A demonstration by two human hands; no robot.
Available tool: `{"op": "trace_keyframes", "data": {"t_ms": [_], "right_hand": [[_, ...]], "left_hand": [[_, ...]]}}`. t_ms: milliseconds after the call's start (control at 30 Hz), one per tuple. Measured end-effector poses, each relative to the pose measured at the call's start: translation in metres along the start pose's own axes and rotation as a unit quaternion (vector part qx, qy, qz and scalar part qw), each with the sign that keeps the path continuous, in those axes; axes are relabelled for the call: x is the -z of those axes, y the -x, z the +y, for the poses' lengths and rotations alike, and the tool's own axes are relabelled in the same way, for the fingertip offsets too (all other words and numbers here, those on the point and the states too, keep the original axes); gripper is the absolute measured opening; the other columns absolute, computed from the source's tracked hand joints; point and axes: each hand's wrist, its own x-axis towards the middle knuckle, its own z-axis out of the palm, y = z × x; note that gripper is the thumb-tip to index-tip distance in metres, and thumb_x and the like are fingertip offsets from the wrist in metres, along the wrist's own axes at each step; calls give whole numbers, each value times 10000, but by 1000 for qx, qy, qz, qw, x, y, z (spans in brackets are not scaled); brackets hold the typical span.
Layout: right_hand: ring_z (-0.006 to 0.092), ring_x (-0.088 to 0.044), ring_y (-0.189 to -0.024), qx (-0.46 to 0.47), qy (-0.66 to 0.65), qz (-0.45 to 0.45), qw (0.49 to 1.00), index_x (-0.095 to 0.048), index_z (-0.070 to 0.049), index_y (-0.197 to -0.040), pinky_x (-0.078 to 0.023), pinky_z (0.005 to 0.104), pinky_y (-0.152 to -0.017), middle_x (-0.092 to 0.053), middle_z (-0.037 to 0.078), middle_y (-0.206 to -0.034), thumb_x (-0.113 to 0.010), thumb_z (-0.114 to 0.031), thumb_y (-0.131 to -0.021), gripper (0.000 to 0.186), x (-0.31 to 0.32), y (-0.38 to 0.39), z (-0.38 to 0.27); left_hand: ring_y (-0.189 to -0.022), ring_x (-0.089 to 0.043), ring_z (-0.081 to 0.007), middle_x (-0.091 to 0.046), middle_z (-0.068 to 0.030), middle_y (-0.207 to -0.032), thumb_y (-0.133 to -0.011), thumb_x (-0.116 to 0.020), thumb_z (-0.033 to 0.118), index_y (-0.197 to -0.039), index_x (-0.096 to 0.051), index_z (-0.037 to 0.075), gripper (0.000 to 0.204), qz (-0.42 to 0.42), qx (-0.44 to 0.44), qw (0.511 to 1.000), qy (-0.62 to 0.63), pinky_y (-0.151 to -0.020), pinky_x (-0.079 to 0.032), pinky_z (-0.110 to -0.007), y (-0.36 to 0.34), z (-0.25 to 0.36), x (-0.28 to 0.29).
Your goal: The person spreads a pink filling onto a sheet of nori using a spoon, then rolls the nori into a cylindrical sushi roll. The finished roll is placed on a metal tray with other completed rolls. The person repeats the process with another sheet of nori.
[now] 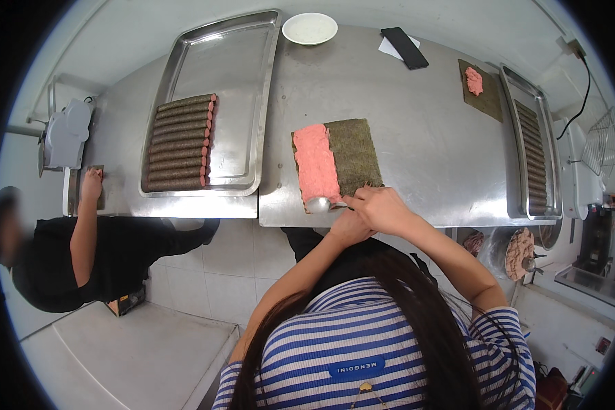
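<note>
A dark green seaweed sheet (354,149) lies on the steel table (425,147), its left part covered by a band of pink paste (313,161). A metal spoon (318,204) rests at the paste's near end, its handle running toward my hands. My right hand (377,204) is at the sheet's near right corner, fingers bent and closed on something I cannot make out. My left hand (350,225) sits just below and partly behind it, fingers curled; what they hold is hidden.
A tray (219,55) of several rolls (178,140) lies left, another tray (526,82) right. A white bowl (309,27), black phone (403,48) and second pasted sheet (488,99) lie farther back. A co-worker (55,260) works at the left, near a white machine (72,130).
</note>
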Motion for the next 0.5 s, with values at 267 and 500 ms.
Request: {"op": "trace_keyframes", "data": {"t_ms": [267,500], "right_hand": [[217,-635,-755,86,91,3,992,-661,-111,-1076,-507,354,-598,-580,40,-796,-598,-183,-730,359,6,-14,12],[255,-645,-744,-8,23,-72,997,-680,-127,-1050,-499,377,-615,-616,67,-792,-599,-177,-744,321,14,-8,23]], "left_hand": [[-1141,-503,-332,-567,-189,-1191,-809,-631,410,-1202,-555,-7,579,-29,-17,999,17,-982,-380,-446,1,-1,5],[-1125,-468,-346,-530,-209,-1188,-792,-642,444,-1227,-482,-47,675,-40,-7,997,-71,-999,-361,-448,-3,9,28]]}}
